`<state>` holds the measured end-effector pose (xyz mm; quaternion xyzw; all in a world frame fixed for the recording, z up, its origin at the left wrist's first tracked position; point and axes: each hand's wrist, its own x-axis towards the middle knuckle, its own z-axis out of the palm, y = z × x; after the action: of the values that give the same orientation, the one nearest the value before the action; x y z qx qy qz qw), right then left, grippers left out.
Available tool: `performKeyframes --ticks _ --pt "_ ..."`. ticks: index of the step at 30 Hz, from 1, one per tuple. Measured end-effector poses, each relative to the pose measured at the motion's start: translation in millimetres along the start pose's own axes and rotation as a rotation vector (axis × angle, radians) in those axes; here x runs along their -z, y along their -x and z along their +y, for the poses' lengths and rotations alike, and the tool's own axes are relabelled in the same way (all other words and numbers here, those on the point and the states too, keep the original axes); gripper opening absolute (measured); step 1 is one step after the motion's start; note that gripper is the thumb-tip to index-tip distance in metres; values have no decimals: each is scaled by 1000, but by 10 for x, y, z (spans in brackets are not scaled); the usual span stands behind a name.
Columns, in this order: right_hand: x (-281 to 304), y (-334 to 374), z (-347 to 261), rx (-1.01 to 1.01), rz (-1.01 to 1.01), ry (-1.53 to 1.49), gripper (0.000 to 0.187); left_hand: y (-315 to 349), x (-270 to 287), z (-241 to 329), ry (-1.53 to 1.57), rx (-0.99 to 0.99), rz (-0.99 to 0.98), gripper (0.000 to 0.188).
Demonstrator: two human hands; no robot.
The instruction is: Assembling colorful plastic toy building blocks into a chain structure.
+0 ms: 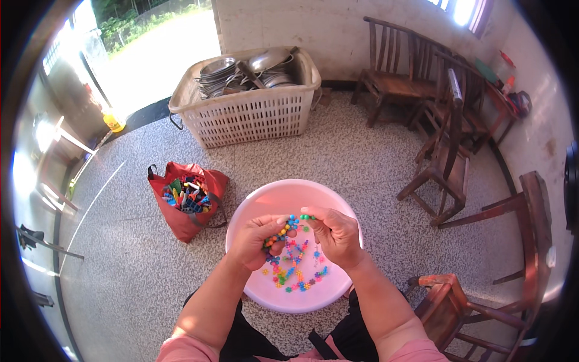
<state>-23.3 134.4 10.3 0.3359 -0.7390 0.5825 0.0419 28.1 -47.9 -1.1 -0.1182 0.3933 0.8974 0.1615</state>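
Note:
Over a pink plastic basin [265, 199], both my hands are raised close together. My left hand [258, 238] is closed around a chain of small linked plastic beads [283, 229], blue, yellow and orange, whose lower part hangs below the fingers. My right hand [336, 235] pinches a small green bead piece [307, 217] between thumb and fingertips, close to the blue end of the chain. Whether the two pieces touch, I cannot tell. Scattered across the basin's bottom lie several more flower-shaped beads [300, 276] in mixed colours, some of them joined in short strings.
Left of the basin stands a red bag [187, 217] full of colourful toy pieces. Farther back is a white slatted crate [247, 117] holding metal pans and lids. Wooden chairs [395, 84] line the right side, one chair [443, 301] close to my right arm. A yellow bottle [113, 120] stands near the doorway.

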Motion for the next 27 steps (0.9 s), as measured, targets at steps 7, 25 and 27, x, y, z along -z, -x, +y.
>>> performKeyframes --ticks 7,25,27 --pt "90 -49 106 221 -171 95 32 17 -30 34 -109 90 12 20" --pt "47 10 124 209 -145 -6 30 15 -34 -15 -87 143 -6 20" --pt "0 -12 43 119 -114 -59 25 4 -8 -20 -85 138 -56 20"
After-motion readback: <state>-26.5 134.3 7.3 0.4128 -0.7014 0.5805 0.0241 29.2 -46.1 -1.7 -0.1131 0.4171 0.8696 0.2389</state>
